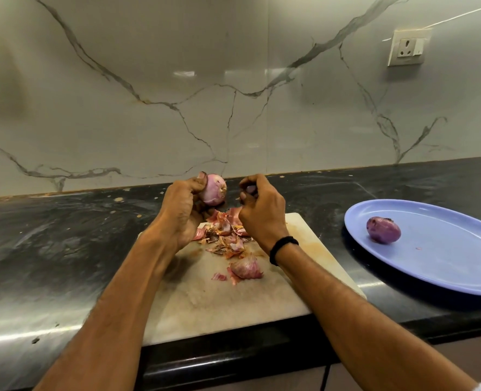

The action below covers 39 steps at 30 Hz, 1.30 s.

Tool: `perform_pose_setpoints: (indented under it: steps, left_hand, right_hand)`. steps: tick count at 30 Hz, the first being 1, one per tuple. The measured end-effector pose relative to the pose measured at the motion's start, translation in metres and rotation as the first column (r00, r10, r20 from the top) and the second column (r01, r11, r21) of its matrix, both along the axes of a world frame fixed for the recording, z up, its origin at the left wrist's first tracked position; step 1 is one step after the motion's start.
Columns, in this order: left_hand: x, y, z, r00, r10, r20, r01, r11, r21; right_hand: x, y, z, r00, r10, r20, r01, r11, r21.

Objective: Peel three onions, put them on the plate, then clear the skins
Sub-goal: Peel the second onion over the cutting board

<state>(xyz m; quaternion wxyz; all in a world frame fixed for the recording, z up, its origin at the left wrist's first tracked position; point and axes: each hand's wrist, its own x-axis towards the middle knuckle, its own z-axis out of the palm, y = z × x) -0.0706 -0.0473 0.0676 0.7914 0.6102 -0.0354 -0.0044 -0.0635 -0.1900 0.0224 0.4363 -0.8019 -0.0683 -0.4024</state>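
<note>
Onions [213, 190] total three: left grip [181, 213] clasps one, one [246, 268] on board [219, 306], one [383, 230] on plate [436, 266]; right grip [262, 210] pinches skin [251, 189].

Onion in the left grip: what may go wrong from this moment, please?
1. The left grip holds the onion up near the far edge of the board; if it slips, it may roll away over the counter.
2. The right grip pinches a peel bit in the air; dropped there, it may miss the skins and litter the counter.
</note>
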Motion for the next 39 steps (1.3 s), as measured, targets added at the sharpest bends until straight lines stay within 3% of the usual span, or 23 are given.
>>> perform_pose_setpoints:
  steps: [5,11,22,28,34,39]
  left_hand:
    - [0.0,0.001,0.0,0.999,0.035,0.011,-0.035,0.999,-0.005]
    - [-0.004,0.0,0.002,1.0,-0.007,0.013,0.007,1.0,-0.009]
    - [-0.003,-0.001,0.002,0.998,-0.066,0.017,0.068,0.994,-0.089]
    - [-0.006,-0.003,0.002,0.994,-0.102,0.037,0.105,0.989,-0.103]
    - [-0.007,-0.007,-0.001,0.979,-0.202,0.04,0.205,0.973,-0.108]
    - [-0.008,-0.012,-0.001,0.986,-0.161,0.036,0.164,0.979,-0.123]
  right_hand:
    - [-0.002,0.006,0.0,0.983,-0.009,0.184,0.035,0.989,-0.141]
    - [-0.001,0.011,-0.001,0.962,0.061,0.265,-0.031,0.992,-0.119]
    - [0.003,0.008,-0.002,0.923,0.004,0.385,0.045,0.992,-0.117]
    - [0.002,0.009,-0.002,0.911,0.019,0.411,0.026,0.994,-0.105]
    - [0.003,0.006,-0.003,0.935,-0.055,0.349,0.111,0.983,-0.144]
    - [0.001,0.012,0.0,0.948,-0.043,0.316,0.099,0.981,-0.164]
